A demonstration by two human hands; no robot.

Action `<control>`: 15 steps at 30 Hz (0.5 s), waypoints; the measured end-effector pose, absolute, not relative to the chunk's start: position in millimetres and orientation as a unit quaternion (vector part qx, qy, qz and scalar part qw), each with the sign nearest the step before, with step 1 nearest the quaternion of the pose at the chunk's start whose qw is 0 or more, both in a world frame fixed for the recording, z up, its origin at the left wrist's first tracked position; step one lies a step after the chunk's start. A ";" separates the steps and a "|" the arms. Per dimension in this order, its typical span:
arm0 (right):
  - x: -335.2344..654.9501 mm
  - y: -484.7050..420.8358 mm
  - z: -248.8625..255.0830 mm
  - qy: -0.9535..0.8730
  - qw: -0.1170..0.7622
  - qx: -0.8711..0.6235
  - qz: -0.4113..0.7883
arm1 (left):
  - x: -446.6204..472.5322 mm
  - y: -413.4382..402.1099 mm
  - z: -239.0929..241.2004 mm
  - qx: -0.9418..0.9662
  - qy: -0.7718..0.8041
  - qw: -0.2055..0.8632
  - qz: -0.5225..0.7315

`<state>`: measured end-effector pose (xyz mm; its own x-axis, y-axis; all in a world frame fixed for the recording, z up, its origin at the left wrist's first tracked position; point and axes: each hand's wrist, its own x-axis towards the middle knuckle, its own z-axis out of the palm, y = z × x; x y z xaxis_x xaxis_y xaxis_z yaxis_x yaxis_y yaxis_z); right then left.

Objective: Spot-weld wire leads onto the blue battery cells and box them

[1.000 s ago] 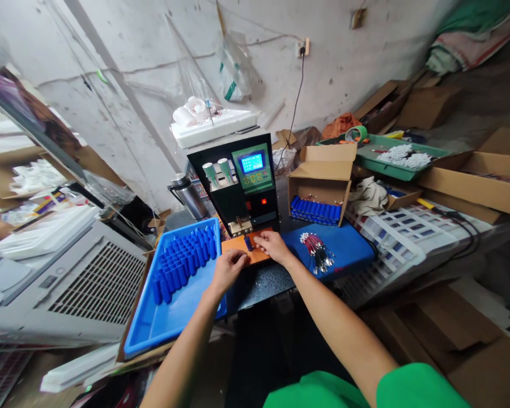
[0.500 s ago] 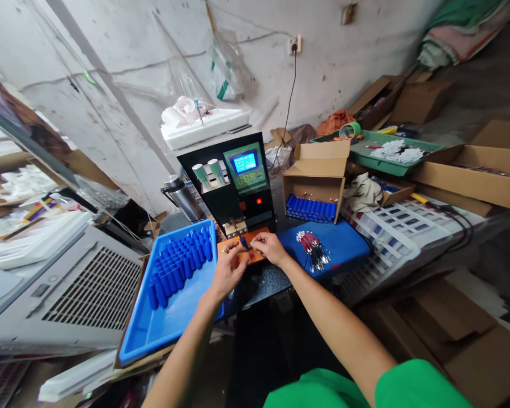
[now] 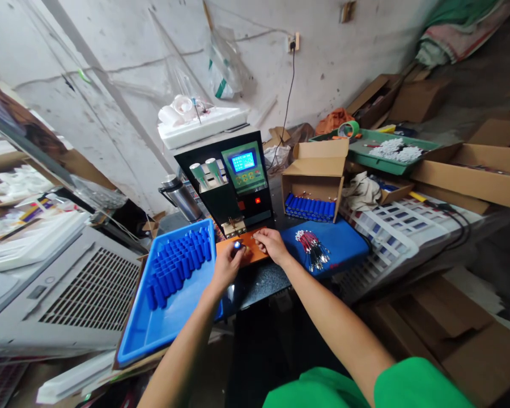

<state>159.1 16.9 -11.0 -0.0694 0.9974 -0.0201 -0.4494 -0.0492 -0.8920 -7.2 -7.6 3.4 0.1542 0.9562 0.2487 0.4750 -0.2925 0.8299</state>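
My left hand (image 3: 226, 265) is closed around a blue battery cell (image 3: 237, 245), its bright end tilted up toward me. My right hand (image 3: 271, 245) pinches with thumb and forefinger something small that I cannot make out. Both hands are over the orange work plate (image 3: 255, 255), in front of the electrode tips (image 3: 234, 228) of a black spot welder (image 3: 249, 212) with a lit blue display. Left of my left hand, a blue tray (image 3: 182, 320) holds upright blue battery cells (image 3: 179, 266). Red and black wire leads (image 3: 311, 246) with white connectors lie right of my right hand.
The leads lie on a blue pad (image 3: 346, 243). Behind it stands an open cardboard box (image 3: 313, 184) with stacked blue cells (image 3: 310, 207). A steel flask (image 3: 182, 197) stands left of the welder. Farther right are a white plastic crate (image 3: 385, 232) and a green tray (image 3: 380, 161).
The cell stood upright between my hands; now my left hand has it lower and to the left, end turned toward me. My right hand has stayed nearly in place.
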 end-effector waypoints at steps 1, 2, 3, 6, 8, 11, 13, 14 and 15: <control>158.4 17.2 -11.0 -0.379 0.576 -0.369 0.623 | -7.4 -5.2 6.3 0.694 0.520 0.301 0.397; 157.8 17.4 -11.1 -0.381 0.575 -0.373 0.620 | -7.6 -2.3 8.6 0.695 0.526 0.298 0.390; 157.2 17.7 -11.3 -0.384 0.575 -0.375 0.618 | -7.6 0.7 10.1 0.698 0.529 0.296 0.381; 156.2 18.6 -12.1 -0.392 0.576 -0.377 0.610 | -6.1 8.5 8.8 0.701 0.523 0.307 0.376; 155.8 18.9 -12.6 -0.399 0.578 -0.378 0.603 | -4.4 11.3 3.8 0.691 0.512 0.328 0.391; 155.2 18.8 -12.5 -0.408 0.579 -0.381 0.594 | -2.3 11.9 -4.8 0.682 0.516 0.331 0.400; 154.5 18.6 -11.4 -0.411 0.578 -0.386 0.590 | -1.3 10.7 -8.6 0.681 0.523 0.322 0.398; 153.8 18.5 -10.4 -0.411 0.577 -0.389 0.588 | -0.9 9.9 -9.6 0.682 0.523 0.319 0.399; 152.8 18.6 -9.2 -0.410 0.577 -0.392 0.588 | -0.4 9.1 -10.0 0.682 0.523 0.317 0.401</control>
<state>152.8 18.6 -9.2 -0.0270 0.9996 0.0111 -0.3570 0.0007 -0.9341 -0.4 9.1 -10.0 0.1313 0.9676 0.2159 0.4585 -0.2523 0.8521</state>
